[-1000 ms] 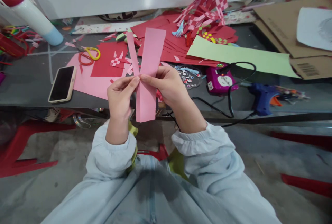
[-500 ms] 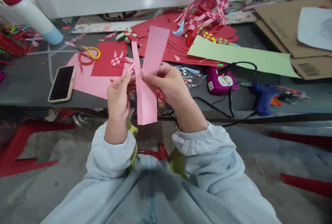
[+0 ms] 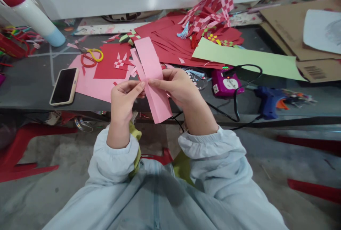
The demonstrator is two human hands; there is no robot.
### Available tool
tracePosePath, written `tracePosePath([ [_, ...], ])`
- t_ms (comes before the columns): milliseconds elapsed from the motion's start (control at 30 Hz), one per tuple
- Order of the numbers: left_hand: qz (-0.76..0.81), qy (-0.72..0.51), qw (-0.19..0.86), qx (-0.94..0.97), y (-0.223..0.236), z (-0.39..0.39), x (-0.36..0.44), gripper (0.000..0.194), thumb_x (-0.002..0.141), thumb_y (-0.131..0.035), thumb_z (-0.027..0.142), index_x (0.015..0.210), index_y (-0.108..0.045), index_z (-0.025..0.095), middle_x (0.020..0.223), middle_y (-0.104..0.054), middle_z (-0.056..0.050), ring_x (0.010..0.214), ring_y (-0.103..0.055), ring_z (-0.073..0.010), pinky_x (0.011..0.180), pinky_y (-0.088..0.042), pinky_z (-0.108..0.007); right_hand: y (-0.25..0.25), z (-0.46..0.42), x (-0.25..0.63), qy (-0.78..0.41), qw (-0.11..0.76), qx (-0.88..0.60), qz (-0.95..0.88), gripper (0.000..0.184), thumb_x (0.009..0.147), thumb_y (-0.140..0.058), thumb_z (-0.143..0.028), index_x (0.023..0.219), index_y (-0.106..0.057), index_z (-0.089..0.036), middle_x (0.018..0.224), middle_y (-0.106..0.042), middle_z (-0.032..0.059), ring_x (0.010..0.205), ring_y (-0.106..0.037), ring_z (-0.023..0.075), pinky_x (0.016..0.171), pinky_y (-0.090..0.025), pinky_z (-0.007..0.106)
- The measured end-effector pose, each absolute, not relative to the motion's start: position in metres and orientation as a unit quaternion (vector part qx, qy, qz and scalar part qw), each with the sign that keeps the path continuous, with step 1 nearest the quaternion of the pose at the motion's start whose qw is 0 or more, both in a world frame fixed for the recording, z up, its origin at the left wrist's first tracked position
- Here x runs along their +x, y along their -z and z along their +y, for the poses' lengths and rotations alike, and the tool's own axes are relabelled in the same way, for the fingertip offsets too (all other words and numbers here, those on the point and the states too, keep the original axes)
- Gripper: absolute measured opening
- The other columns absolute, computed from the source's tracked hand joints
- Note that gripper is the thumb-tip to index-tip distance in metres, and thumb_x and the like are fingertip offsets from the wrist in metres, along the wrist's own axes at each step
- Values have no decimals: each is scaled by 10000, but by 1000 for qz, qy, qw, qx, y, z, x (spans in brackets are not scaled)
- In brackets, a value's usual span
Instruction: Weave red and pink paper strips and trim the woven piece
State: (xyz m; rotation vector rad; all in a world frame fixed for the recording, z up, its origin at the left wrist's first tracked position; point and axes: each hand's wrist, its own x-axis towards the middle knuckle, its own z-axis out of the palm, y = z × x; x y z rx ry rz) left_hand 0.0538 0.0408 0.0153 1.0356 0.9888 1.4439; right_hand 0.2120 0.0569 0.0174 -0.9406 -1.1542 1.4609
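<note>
A pink paper strip, partly split lengthwise down to about its middle, is held in the air over the table's front edge. My left hand pinches its left edge near the end of the split, thumb on top. From the other side my right hand grips the same paper, its thumb flat on the front and its fingers hidden behind. The narrow piece leans beside the wider one with a thin gap between them. Below my hands the paper hangs in one piece with a crease along it.
Scissors with red and yellow handles and a phone lie to the left. Red sheets and woven strips are behind. On the right are a green sheet, a purple power box, and a blue glue gun.
The paper has turned so its top leans left and its lower end points right. The two split parts have come closer together. My left thumb has moved right along the edge.
</note>
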Motion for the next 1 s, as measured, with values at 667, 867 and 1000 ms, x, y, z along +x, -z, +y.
tracePosePath([
  [667, 407, -638, 474, 450, -9, 41, 58, 144, 654, -875, 325, 707, -777, 233, 636, -713, 27, 522, -623, -61, 539, -529, -170, -20, 52, 204, -594, 535, -382, -463, 285, 621, -865, -431, 714, -742, -192, 741, -740, 2, 661, -646, 142, 635, -536, 287],
  [867, 416, -635, 495, 422, -13, 40, 59, 222, 595, -897, 374, 709, -775, 227, 645, -716, 17, 550, -639, -83, 553, -559, -199, -19, 52, 203, -592, 539, -386, -459, 305, 610, -867, -451, 703, -728, -196, 721, -736, -7, 654, -646, 141, 625, -545, 282],
  [1000, 419, -602, 534, 421, -16, 39, 58, 245, 554, -918, 358, 692, -774, 215, 630, -714, 16, 528, -625, -72, 535, -552, -185, -19, 53, 206, -579, 542, -392, -466, 278, 624, -866, -435, 709, -735, -205, 725, -741, -6, 652, -649, 142, 604, -540, 276],
])
